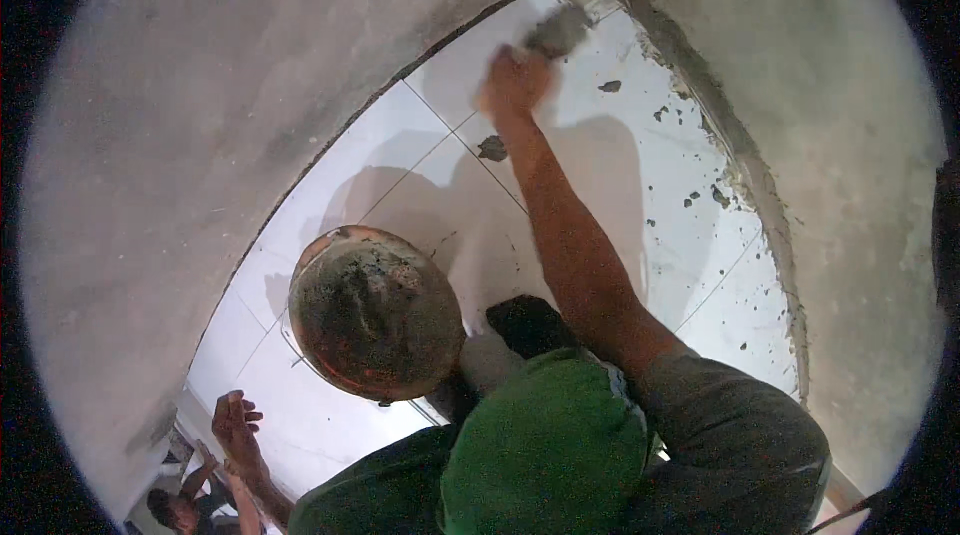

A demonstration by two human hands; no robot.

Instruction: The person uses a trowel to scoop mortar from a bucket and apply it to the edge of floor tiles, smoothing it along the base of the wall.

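My right hand (515, 85) reaches far forward over the floor, closed in a fist. Past its knuckles is a grey trowel (560, 32), smeared by motion, close to the corner where the two walls meet. Its handle is hidden in my fist. My left hand (237, 430) is raised at the lower left, palm turned inward, fingers loosely bent and apart, with nothing in it. Between my arms, nearer the left one, stands a round bucket (375, 315), its inside coated with dark grey mortar. Grey lumps of mortar (493, 148) lie on the white tiles beside my right forearm.
Bare grey plastered walls rise on the left (180, 165) and right (850, 135). Mortar crumbs (720, 197) and smears dot the white tile floor (590, 175) along the right wall. At the lower left edge another person (185, 510) has raised arms. Green cloth (545, 445) fills the bottom middle.
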